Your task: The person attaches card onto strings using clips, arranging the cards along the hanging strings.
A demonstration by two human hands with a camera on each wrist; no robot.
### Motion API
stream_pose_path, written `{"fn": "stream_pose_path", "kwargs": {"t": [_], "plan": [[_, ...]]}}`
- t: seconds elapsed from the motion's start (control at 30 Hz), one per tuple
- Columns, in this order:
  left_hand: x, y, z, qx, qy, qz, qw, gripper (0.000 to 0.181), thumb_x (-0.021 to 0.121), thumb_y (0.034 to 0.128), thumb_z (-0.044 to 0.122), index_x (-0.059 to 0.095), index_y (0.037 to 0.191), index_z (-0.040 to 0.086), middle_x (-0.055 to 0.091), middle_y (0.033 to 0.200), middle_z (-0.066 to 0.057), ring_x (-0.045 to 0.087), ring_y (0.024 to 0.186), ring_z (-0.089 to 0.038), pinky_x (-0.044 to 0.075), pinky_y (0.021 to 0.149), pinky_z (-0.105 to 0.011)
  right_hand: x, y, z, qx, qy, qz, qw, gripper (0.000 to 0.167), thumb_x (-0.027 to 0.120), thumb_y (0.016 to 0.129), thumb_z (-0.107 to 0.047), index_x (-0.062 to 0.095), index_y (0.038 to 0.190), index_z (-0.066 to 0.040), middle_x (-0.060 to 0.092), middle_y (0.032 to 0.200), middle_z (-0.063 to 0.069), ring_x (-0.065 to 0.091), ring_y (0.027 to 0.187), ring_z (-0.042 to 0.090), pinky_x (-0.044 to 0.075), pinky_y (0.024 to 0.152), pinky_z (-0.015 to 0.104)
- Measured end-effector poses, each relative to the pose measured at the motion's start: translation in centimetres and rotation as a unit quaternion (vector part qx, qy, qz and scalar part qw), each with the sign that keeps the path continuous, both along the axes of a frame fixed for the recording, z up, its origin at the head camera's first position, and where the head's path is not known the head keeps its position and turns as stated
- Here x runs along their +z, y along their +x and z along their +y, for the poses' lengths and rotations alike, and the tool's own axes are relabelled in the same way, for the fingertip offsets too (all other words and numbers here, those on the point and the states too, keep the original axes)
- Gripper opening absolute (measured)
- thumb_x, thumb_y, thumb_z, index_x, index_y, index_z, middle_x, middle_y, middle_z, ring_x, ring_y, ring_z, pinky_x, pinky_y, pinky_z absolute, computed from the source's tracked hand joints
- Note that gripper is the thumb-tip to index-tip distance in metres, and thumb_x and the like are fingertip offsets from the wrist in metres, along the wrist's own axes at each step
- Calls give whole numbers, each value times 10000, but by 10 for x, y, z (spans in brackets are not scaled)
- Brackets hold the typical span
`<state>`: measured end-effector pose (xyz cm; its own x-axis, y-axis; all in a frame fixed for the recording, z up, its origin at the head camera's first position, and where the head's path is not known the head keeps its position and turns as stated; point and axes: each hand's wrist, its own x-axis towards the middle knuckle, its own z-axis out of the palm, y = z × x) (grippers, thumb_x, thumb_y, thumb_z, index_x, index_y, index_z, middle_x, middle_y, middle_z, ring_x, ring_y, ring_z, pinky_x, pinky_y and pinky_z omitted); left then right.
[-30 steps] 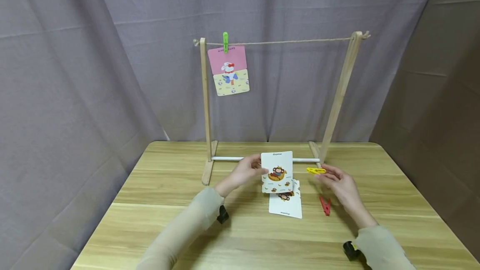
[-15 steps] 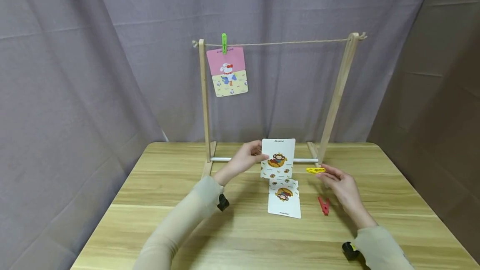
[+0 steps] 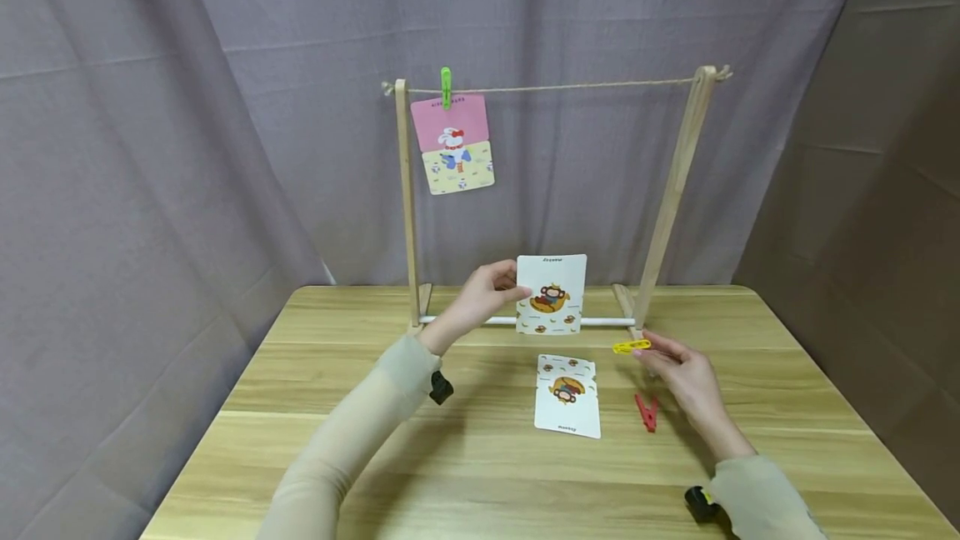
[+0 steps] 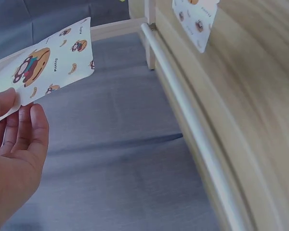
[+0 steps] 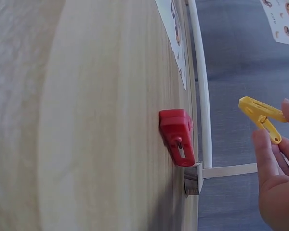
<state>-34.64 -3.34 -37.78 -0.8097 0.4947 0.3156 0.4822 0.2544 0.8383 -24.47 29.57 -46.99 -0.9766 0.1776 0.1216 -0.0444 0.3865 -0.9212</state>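
Note:
My left hand pinches the left edge of a white monkey card, held upright above the table in front of the rack's white bar. In the left wrist view the thumb lies on the card's printed face, fingers behind. My right hand pinches a yellow clothespin between thumb and fingertips, its handles apart in the right wrist view. A second monkey card lies flat on the table between the hands. Near it, below the right hand, a red clothespin rests on the wood.
A wooden rack stands at the table's back with a string across its top. At the string's left end a green clothespin holds a pink and yellow rabbit card. Grey curtains hang behind.
My left hand has raised the monkey card up and away from the card on the table, which now shows whole. The right hand with the yellow clothespin has hardly moved.

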Motion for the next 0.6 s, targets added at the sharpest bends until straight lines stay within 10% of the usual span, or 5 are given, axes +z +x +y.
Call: {"fn": "stream_pose_path", "kwargs": {"t": [0.6], "plan": [[55, -9, -3, 131, 21, 426, 9990, 126, 708, 966, 195, 637, 1003, 98, 716, 901, -28, 654, 818, -167, 486, 719, -275, -1, 0, 3, -177, 54, -76, 9998, 623, 702, 949, -422, 558, 1425, -46, 668, 1294, 56, 584, 941, -94, 453, 817, 117]]}}
